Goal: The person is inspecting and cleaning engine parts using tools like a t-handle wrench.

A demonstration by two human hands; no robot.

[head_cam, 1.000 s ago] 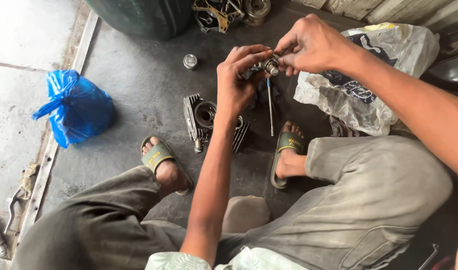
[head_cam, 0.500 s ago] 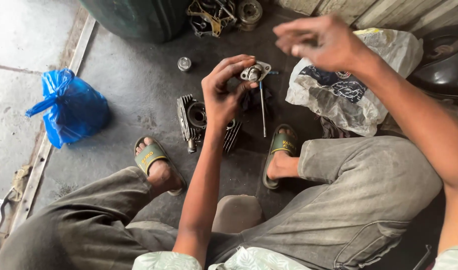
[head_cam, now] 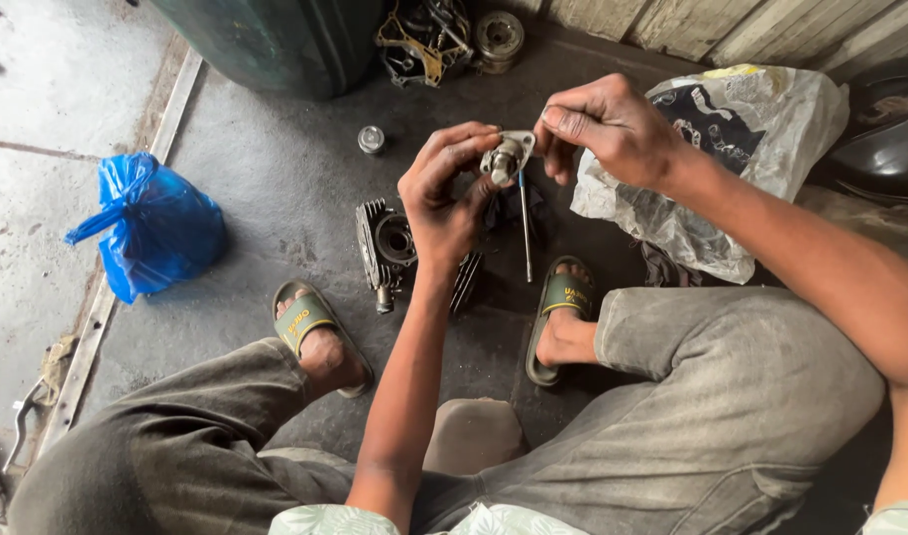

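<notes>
The right hand [head_cam: 613,129], which half a second ago was lifted away and blurred, has come back down to the small metal fitting [head_cam: 509,159]; thumb and forefinger now pinch at its flanged edge. The left hand [head_cam: 449,193] grasps the fitting from below, fingers curled round its body, holding it up above the finned engine cylinder [head_cam: 395,248] on the floor. A thin steel rod [head_cam: 525,223] hangs down from the fitting, its lower end just right of the cylinder.

My guess is he is at the fiddly stage of seating or freeing some small piece on the fitting's face; the next move would want a steady left grip and a fine twist or pull from the right fingertips, with the rod kept from swinging.

Beyond the cylinder sits a small round metal cap [head_cam: 372,139]. Right of the cylinder lies a crumpled white plastic bag [head_cam: 732,149]; well to its left, a knotted blue plastic bag [head_cam: 152,223]. His sandalled feet flank it.
</notes>
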